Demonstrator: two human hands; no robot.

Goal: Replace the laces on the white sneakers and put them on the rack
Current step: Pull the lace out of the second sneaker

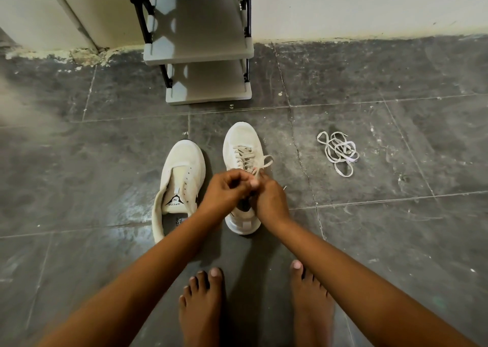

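Roughly halfway, by the look of things: the right sneaker (243, 161) is laced up its full row of eyelets, and both hands meet over its tongue, seemingly tying off the ends. The left hand (224, 190) has its fingers curled tight on the lace ends (257, 169), and the right hand (269, 201) closes on the same ends just beside it, knuckles touching; one loop (268, 160) sticks out toward two o'clock. Whether this lace is the fresh one or the old one cannot be told from the view.

Just beside it, at nine o'clock, the left sneaker (182, 177) lies bare of laces, its tongue pulled open, the eyelets empty and the printed insole showing. So that shoe waits for threading, I judge, and neither shoe has reached the rack.

Both sneakers are off-white mesh with white soles, toes pointing to twelve o'clock, standing upright on the dark tiled floor (396, 241).

Well apart at three o'clock lies a loose lace (339, 152) in a tangled heap, pale and flat. At twelve o'clock the grey shoe rack (208, 53) stands against the wall, its visible shelves holding no shoes. At six o'clock the person's bare feet (203, 307) rest on the tiles.
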